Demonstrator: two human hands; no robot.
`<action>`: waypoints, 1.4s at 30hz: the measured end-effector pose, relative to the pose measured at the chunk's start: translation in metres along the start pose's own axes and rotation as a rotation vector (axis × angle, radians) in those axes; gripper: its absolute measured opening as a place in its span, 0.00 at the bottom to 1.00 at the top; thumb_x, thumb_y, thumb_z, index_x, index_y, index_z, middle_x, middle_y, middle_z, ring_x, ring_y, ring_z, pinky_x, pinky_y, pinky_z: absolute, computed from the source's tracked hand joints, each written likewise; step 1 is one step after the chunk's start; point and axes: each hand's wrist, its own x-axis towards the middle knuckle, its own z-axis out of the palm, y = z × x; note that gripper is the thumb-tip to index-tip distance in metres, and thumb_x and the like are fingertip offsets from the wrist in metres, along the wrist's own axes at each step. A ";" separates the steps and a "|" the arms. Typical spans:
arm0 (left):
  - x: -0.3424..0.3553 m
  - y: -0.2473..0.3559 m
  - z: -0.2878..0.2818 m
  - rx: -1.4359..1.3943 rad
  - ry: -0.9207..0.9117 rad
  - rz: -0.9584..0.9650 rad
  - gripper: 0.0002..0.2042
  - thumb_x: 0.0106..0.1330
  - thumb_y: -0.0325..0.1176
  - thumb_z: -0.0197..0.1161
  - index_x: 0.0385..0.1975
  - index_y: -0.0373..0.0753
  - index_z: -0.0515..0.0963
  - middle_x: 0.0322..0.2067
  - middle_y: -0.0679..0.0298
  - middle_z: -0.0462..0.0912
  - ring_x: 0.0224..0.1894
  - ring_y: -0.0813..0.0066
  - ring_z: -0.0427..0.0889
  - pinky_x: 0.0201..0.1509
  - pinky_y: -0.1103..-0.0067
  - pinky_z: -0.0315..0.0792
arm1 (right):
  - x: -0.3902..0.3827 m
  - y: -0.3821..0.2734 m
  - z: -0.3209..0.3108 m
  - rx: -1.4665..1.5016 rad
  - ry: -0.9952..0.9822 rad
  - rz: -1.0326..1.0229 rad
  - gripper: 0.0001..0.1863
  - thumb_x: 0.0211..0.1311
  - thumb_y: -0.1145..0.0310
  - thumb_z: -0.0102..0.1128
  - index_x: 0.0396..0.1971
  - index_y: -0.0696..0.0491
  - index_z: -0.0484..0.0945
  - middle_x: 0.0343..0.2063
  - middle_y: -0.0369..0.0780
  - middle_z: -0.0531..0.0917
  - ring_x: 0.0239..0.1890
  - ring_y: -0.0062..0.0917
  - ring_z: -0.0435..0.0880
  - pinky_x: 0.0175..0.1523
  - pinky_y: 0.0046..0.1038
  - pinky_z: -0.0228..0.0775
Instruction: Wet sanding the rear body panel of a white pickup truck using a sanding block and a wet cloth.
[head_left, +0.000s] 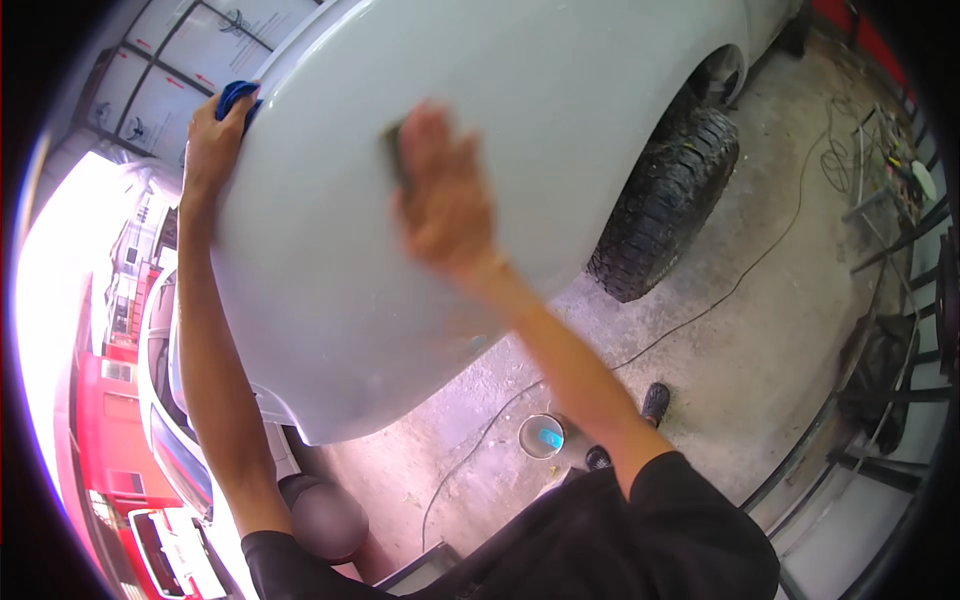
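Note:
A pale grey-white vehicle body panel (330, 300) fills the middle of the head view, with a dark tyre (665, 205) under its wheel arch. My left hand (212, 140) is at the panel's upper left edge, fingers closed on a blue cloth (236, 100). My right hand (445, 195), smeared by motion, lies over the middle of the panel on a dark, flat pad (393, 150), whose shape is mostly hidden under the fingers.
A bucket (530, 445) with a blue item inside stands by my shoes (656, 400). A cable (700, 310) crosses the concrete floor. Metal racks (915, 330) and clutter line the right. Another vehicle (160, 370) stands at the left beside a bright opening.

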 end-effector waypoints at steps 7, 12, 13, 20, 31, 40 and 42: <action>0.004 0.005 0.001 0.112 -0.047 -0.023 0.22 0.69 0.49 0.63 0.43 0.33 0.85 0.27 0.61 0.84 0.31 0.75 0.78 0.41 0.76 0.72 | -0.008 -0.014 0.007 0.036 0.158 0.268 0.38 0.73 0.60 0.42 0.77 0.62 0.46 0.78 0.50 0.48 0.80 0.48 0.45 0.80 0.55 0.33; 0.011 0.002 0.007 -0.008 0.006 0.053 0.20 0.70 0.46 0.62 0.40 0.31 0.84 0.25 0.62 0.82 0.29 0.77 0.76 0.38 0.76 0.71 | 0.026 0.036 -0.020 -0.002 0.164 0.210 0.37 0.74 0.62 0.42 0.77 0.60 0.47 0.78 0.52 0.51 0.80 0.50 0.46 0.79 0.57 0.34; 0.016 0.000 0.007 0.010 -0.053 0.009 0.20 0.70 0.46 0.62 0.42 0.32 0.84 0.26 0.62 0.83 0.30 0.77 0.77 0.39 0.77 0.72 | 0.051 0.055 -0.030 -0.018 0.203 0.241 0.36 0.76 0.60 0.39 0.78 0.60 0.46 0.78 0.52 0.50 0.80 0.49 0.45 0.79 0.56 0.31; 0.005 0.000 -0.001 0.073 -0.015 0.020 0.20 0.70 0.46 0.62 0.45 0.33 0.85 0.28 0.61 0.85 0.32 0.77 0.80 0.43 0.77 0.73 | -0.056 -0.045 0.007 0.017 0.028 0.288 0.37 0.78 0.57 0.35 0.78 0.62 0.43 0.78 0.54 0.47 0.80 0.51 0.42 0.79 0.55 0.28; 0.010 -0.014 -0.002 0.125 -0.021 0.082 0.22 0.70 0.47 0.62 0.46 0.32 0.85 0.30 0.60 0.86 0.33 0.76 0.82 0.43 0.77 0.74 | -0.078 -0.018 0.021 0.042 0.157 0.320 0.38 0.78 0.57 0.37 0.76 0.68 0.42 0.78 0.56 0.45 0.80 0.54 0.41 0.79 0.57 0.30; 0.008 -0.013 0.001 0.115 -0.044 0.042 0.19 0.69 0.42 0.62 0.47 0.32 0.85 0.31 0.57 0.87 0.35 0.73 0.83 0.47 0.75 0.75 | -0.084 0.017 0.012 0.042 0.278 0.363 0.38 0.78 0.57 0.38 0.76 0.66 0.42 0.77 0.57 0.46 0.80 0.54 0.40 0.80 0.55 0.30; 0.008 -0.021 0.003 0.100 -0.014 0.036 0.18 0.70 0.42 0.62 0.47 0.32 0.85 0.32 0.56 0.87 0.35 0.73 0.83 0.46 0.75 0.75 | -0.097 0.015 0.012 0.069 0.246 0.311 0.38 0.78 0.57 0.38 0.76 0.66 0.42 0.77 0.58 0.46 0.80 0.55 0.40 0.80 0.54 0.30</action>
